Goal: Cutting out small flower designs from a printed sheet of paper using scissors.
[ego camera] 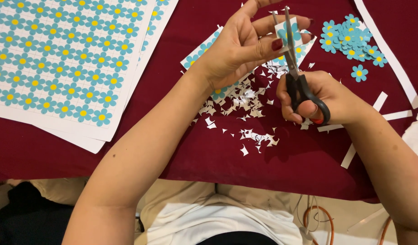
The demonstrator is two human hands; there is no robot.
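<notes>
Cutting out a paper flower piece (pixel 283 32) near the top middle, the left hand (pixel 245 45) pinches it tight. The right hand (pixel 317 97) grips black scissors (pixel 296 68), blades parted. Next, I think, comes turning the paper slowly.

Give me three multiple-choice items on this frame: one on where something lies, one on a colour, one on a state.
1. Where does the pile of cut-out flowers lie?
A. on the uncut printed sheets
B. on the red cloth, upper right
C. in the person's lap

2. What colour are the handles of the scissors?
A. black
B. yellow
C. white

3. What is the left hand doing?
A. lying flat on the cloth
B. holding a small flower-print paper piece at the blades
C. holding the scissors

Answers: 1 B, the pile sits on the cloth near the top right corner; 2 A, the loops in the right hand are black; 3 B, its fingertips pinch the piece.
</notes>
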